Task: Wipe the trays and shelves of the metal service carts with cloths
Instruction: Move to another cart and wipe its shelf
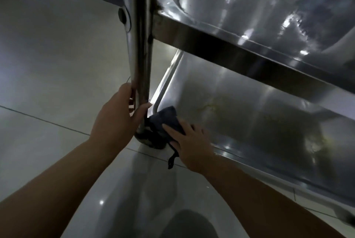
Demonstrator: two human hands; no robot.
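- As I watch through the head camera, the left hand (119,116) grips the cart's upright post (139,45), with the thumb laid across its near face and the other fingers curled round behind it, mostly hidden
- Just right of that thumb, the right hand (189,142) lies flat on a dark cloth (165,119), its fingers straight and close together, pressing the cloth down
- I see the cloth bunched under and ahead of those fingertips, in the near left corner of the lower shelf (259,114), touching the shelf's raised rim beside the foot of the post
- A thin loop (172,159) of the cloth hangs off the shelf edge below the right thumb
- Beyond the right fingertips the lower shelf shows a dull, streaky surface with faint yellowish marks
- Above both hands the upper tray (269,13) juts out from the post, shiny with spots of reflected light
- Below the left fingers, at the foot of the post, I make out a dark caster (148,141), partly hidden by the cloth
- Pale tiled floor (48,61) spreads to the left of the left hand and under both forearms
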